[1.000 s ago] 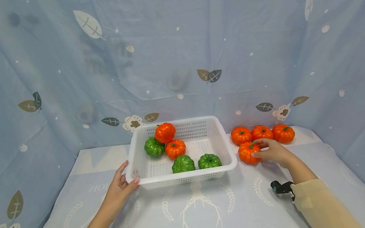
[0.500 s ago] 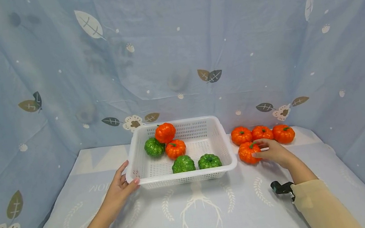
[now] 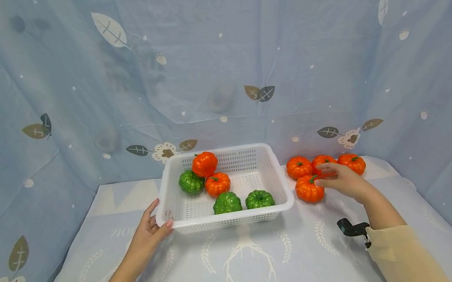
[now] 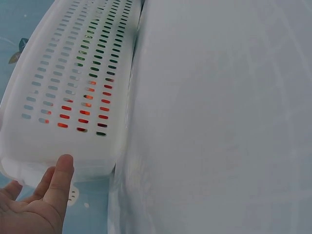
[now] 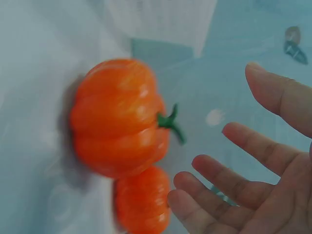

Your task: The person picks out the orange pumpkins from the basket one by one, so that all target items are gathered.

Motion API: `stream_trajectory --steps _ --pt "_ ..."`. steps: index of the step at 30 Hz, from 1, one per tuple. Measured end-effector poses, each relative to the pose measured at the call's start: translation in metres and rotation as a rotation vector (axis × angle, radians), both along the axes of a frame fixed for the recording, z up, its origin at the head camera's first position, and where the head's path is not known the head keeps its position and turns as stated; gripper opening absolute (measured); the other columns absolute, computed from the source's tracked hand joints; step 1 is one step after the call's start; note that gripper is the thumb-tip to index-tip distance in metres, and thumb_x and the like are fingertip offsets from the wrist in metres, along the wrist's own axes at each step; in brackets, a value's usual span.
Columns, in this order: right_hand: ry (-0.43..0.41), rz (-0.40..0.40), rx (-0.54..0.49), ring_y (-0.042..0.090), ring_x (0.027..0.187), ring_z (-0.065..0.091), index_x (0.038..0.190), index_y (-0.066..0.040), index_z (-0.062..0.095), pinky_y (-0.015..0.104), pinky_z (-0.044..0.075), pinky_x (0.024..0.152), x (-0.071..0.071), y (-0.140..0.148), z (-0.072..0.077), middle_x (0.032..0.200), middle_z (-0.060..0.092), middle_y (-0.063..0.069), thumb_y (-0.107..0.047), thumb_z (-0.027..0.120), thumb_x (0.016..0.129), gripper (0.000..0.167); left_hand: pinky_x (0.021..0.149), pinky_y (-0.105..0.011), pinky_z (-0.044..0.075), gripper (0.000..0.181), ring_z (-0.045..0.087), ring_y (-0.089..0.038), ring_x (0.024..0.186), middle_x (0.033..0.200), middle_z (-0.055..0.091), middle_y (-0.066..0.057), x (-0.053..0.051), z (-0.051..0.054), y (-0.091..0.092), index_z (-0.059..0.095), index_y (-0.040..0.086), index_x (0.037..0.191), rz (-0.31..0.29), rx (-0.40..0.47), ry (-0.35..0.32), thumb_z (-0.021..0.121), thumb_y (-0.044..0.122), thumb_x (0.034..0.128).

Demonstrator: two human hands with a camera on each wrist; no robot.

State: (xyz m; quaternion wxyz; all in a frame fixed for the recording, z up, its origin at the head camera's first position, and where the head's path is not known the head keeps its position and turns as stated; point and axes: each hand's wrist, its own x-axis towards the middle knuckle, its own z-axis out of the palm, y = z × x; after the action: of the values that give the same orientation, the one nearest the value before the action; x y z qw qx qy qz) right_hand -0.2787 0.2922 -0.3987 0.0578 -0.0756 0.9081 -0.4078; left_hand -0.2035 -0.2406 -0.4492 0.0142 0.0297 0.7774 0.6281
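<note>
A white perforated plastic basket (image 3: 219, 217) stands mid-table. It holds two orange mini pumpkins (image 3: 217, 184) and several green ones (image 3: 226, 202); one orange pumpkin (image 3: 204, 164) leans high at the back. My left hand (image 3: 146, 236) rests at the basket's left front corner, thumb at the front rim, fingers along the left side. In the left wrist view its fingers are fairly straight. Right of the basket, an orange pumpkin (image 3: 308, 190) sits nearest me. Just above and right of it is my right hand (image 3: 344, 182), fingers spread and holding nothing in the right wrist view.
Behind the front pumpkin, three more orange pumpkins stand in a row, such as the left one (image 3: 298, 167) and the right one (image 3: 352, 163). A patterned blue curtain (image 3: 215, 65) hangs behind the table. The pale tablecloth (image 3: 248, 268) extends toward me.
My right hand has let go of the front orange pumpkin and lifted slightly up and right. That pumpkin stays in place. My left hand and the basket have not moved.
</note>
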Motion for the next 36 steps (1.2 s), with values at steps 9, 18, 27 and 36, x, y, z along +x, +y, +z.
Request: stream_trajectory --steps 9,18,27,36 --pt "0.061 0.082 -0.007 0.047 0.132 0.044 0.145 0.0 0.047 0.061 0.044 0.101 0.01 -0.031 0.038 0.147 0.046 0.025 -0.036 0.069 0.096 0.064 0.097 -0.033 0.052 0.088 0.055 -0.024 0.124 0.146 0.043 -0.025 0.0 0.0 -0.001 0.008 0.021 0.162 -0.009 0.014 0.009 0.068 0.02 0.0974" --pt "0.099 0.163 -0.014 0.041 0.127 0.051 0.144 -0.003 0.05 0.055 0.047 0.1 0.006 -0.073 0.073 0.142 0.054 0.019 -0.031 0.07 0.096 0.059 0.096 -0.032 0.052 0.088 0.054 -0.025 0.124 0.145 0.043 -0.025 0.0 -0.001 -0.001 0.008 0.021 0.162 -0.006 0.009 0.012 0.068 0.021 0.0971" --pt "0.019 0.298 -0.047 0.037 0.128 0.052 0.143 -0.012 0.054 0.055 0.043 0.105 -0.021 -0.12 0.087 0.145 0.052 0.016 -0.032 0.07 0.095 0.054 0.095 -0.029 0.052 0.088 0.056 -0.021 0.122 0.145 0.044 -0.025 0.0 0.0 0.0 0.009 0.02 0.162 -0.005 0.01 0.008 0.069 0.02 0.0969" --pt "-0.049 0.388 0.01 0.035 0.13 0.051 0.144 -0.014 0.053 0.051 0.046 0.103 -0.056 -0.159 0.077 0.144 0.052 0.015 -0.028 0.068 0.097 0.051 0.096 -0.03 0.052 0.089 0.051 -0.034 0.129 0.147 0.043 -0.024 0.001 0.002 0.001 0.008 0.021 0.162 0.006 -0.001 -0.014 0.069 0.022 0.0966"
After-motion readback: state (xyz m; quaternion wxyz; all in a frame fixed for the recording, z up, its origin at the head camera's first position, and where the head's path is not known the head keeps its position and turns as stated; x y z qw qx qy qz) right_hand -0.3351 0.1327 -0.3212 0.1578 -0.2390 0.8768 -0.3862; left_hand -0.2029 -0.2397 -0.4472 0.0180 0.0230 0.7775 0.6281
